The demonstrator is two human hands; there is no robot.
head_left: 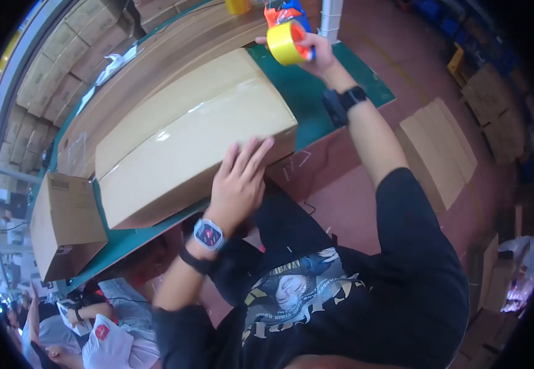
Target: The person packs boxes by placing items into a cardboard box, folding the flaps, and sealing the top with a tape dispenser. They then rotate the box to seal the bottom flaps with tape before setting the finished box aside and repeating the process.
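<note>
A long closed cardboard box (193, 129) lies on the green-topped table, with shiny clear tape along its middle seam. My left hand (240, 181) rests at the box's near edge, fingers stretched out over the top and holding nothing. Past the box's right end, my right hand (320, 56) is closed around a roll of yellow tape (283, 44) with an orange-red inside. Just beyond it is an orange and blue tool (288, 12), perhaps a tape dispenser, partly hidden by the roll.
Another carton (67, 221) stands at the table's left end. A white post (330, 21) rises at the far right corner of the green tabletop (365, 80). Flattened cardboard (440, 150) lies on the floor to the right. Stacked cartons (64, 55) and other people (101, 326) are at the left.
</note>
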